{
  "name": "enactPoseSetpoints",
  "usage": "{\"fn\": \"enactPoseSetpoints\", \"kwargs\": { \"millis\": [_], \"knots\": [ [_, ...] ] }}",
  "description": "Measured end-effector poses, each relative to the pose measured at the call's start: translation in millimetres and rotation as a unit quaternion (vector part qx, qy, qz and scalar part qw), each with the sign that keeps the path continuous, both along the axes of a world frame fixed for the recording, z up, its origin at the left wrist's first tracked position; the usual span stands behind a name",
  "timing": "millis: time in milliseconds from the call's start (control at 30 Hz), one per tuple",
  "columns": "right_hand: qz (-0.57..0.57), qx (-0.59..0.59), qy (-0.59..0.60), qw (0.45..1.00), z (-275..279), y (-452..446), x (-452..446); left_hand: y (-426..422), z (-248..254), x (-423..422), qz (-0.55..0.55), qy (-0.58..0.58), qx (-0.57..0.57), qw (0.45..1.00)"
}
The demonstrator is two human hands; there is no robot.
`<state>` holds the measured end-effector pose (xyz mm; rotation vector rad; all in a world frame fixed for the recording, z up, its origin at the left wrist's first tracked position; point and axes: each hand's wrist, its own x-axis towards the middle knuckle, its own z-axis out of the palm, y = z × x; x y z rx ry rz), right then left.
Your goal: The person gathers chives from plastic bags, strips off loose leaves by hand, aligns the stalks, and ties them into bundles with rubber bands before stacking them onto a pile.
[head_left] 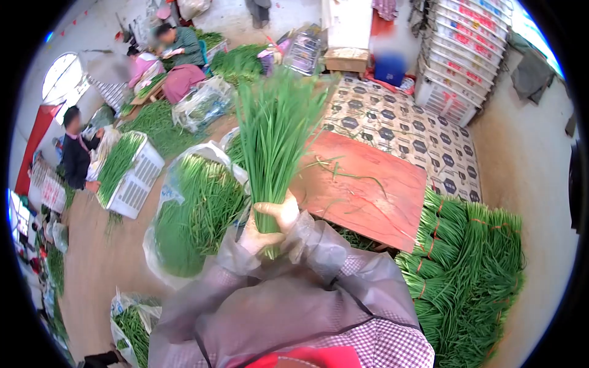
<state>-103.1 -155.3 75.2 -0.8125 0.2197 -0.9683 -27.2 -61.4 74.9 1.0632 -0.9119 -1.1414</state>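
Observation:
A large bunch of long green stalks [273, 141] stands upright before my chest, its leafy tops fanned out and blurred. Around its lower part, on the left side, my left hand [253, 236] is wrapped. From the right, my right hand [281, 213] grips the same bunch slightly higher, its fingers across the front. Both hands wear pale gloves. Just right of the bunch lies a reddish board [362, 184] with a few loose green leaves on it. An open plastic bag [158, 245] full of green stalks sits to the left.
Tied green bundles [466, 276] are piled at the right. White crates [457, 67] stand stacked at the back right, near a blue bucket [390, 67]. A person [76, 150] holds a white crate [138, 181] of greens at the left; two people sit farther back.

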Motion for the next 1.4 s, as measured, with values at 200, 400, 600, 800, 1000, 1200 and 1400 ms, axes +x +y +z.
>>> {"fn": "enactPoseSetpoints", "kwargs": {
  "millis": [200,400,600,800,1000,1200,1400],
  "knots": [
    [0.054,0.056,0.033,0.996,25.2,48.1,15.1,43.7,-5.8,51.8,-0.04,-0.023,0.076,0.996],
    [0.18,0.118,0.059,0.975,-2.9,96.1,16.2,120.7,11.4,67.5,-0.066,0.018,0.209,0.975],
    [0.357,-0.06,0.239,0.901,-5.8,92.7,-29.1,165.2,-5.2,38.2,-0.069,0.086,0.238,0.965],
    [0.552,-0.457,0.463,0.521,35.6,29.2,-59.4,166.8,-18.7,35.1,-0.066,0.062,0.203,0.975],
    [-0.016,-0.534,0.328,0.779,93.0,-4.6,-51.1,164.8,-26.9,37.8,-0.074,0.023,0.187,0.979],
    [-0.06,-0.735,0.418,0.53,87.0,-8.0,-9.2,166.0,-31.0,35.9,-0.053,0.033,0.188,0.98],
    [-0.183,-0.793,0.456,0.362,46.1,-30.7,13.3,165.7,-30.1,32.2,-0.046,0.037,0.179,0.982]
  ]
}}
